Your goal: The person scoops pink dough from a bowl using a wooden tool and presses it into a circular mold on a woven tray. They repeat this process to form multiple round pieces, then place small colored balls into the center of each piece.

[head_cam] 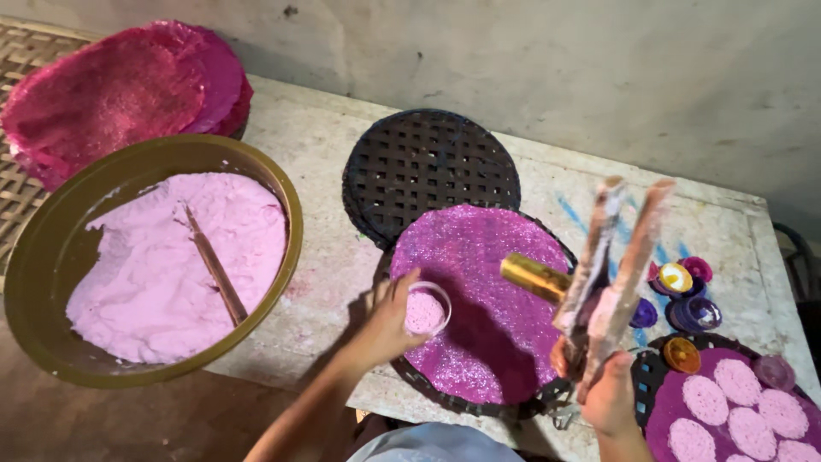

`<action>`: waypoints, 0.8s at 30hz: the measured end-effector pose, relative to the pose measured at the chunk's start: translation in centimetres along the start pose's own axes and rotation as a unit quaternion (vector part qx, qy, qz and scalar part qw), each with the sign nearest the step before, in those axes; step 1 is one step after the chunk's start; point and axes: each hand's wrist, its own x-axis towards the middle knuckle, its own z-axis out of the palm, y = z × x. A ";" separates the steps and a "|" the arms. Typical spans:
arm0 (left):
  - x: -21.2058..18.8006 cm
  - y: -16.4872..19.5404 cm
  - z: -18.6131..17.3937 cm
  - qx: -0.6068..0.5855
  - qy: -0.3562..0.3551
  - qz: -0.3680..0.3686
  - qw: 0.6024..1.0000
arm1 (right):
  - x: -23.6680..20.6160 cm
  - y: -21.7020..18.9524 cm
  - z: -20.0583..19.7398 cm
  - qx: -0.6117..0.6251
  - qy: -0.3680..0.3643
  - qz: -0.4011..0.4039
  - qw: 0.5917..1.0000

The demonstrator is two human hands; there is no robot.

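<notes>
The left hand (385, 329) is curled around a small clear cup (426, 310) filled with pale pink paste, holding it just above the near left edge of the glittery purple disc (483, 299); the fingers wrap the cup's side and the rim stays level. I judge the cup light and thin-walled, so a grip low on its wall suits it better than a pinch at the rim; the paste looks soft and wet, likely to slump or smear if tipped. The right hand (609, 395) is closed on the lower end of a pair of paste-crusted wooden sticks (611, 257), which rise upward and splay apart at the far tips; they look stiff but slippery with coating, so the firm hold near the base seems right. A short gold tube (534, 275) lies on the disc between the two hands. To the left sits a wide olive basin (291, 201) of the same pink paste with a stick (214, 265) lying in it; behind it, a stack of red glittery sheets (111, 94). A dark woven mat (432, 162) lies farther back; near right, round pink patties (727, 411) rest on another purple sheet, with small coloured lids (684, 295) beside them on the table (325, 257).
</notes>
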 end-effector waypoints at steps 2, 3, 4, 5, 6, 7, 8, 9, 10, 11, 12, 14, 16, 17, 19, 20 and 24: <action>2.3 -0.2 -0.5 0.009 0.014 0.014 1.000 | -0.7 0.4 -1.1 0.032 0.015 0.011 0.999; 3.8 -0.1 -0.8 0.031 0.009 0.017 0.999 | -0.9 0.6 -1.5 0.047 0.008 0.009 0.999; 5.5 0.2 -1.1 0.053 0.005 0.022 0.998 | -1.0 0.7 -1.7 0.061 0.002 0.006 0.998; 7.1 0.6 -1.7 0.060 -0.008 0.018 0.998 | -1.0 0.7 -1.7 0.076 -0.005 0.001 0.997; 8.7 1.4 -2.3 0.067 -0.020 0.015 0.997 | -0.9 0.5 -1.7 0.041 -0.001 0.005 0.999; 9.7 2.1 -2.6 0.075 -0.031 0.011 0.997 | -0.7 0.1 -1.4 0.007 0.003 0.008 1.000; 10.2 3.4 -3.0 0.067 -0.023 0.065 0.995 | -0.5 -0.5 -1.1 -0.028 0.006 0.009 1.000; 10.6 5.1 -3.5 0.058 -0.013 0.121 0.991 | -0.3 -1.4 -0.8 -0.076 0.005 0.017 0.997; 10.6 6.9 -4.2 0.051 -0.004 0.177 0.983 | -0.3 -2.6 -0.2 -0.123 0.005 0.025 0.992; 9.8 9.0 -4.6 0.043 -0.035 0.222 0.973 | -0.1 -3.9 0.5 -0.169 0.007 0.034 0.985; 8.6 11.1 -5.1 0.036 -0.068 0.265 0.961 | 0.2 -5.6 1.2 -0.262 -0.033 0.003 0.964; 5.6 14.8 -6.6 0.049 -0.145 0.321 0.935 | 0.3 -9.8 2.7 -0.438 -0.111 -0.049 0.891; 2.3 17.2 -8.3 0.062 -0.206 0.346 0.913 | -0.1 -14.2 4.8 -0.549 -0.164 -0.217 0.791; 0.7 18.1 -9.0 0.064 -0.223 0.347 0.909 | 0.4 -16.3 5.8 -0.594 -0.184 -0.303 0.722; -1.8 19.4 -9.5 0.068 -0.253 0.341 0.903 | 2.3 -20.1 7.4 -0.548 -0.300 -0.436 0.648; -3.0 19.9 -9.4 0.068 -0.260 0.332 0.904 | 3.1 -21.5 7.9 -0.518 -0.358 -0.493 0.600; -5.8 20.4 -8.4 0.086 -0.260 0.281 0.920 | 4.5 -22.4 8.7 -0.442 -0.560 -0.372 0.594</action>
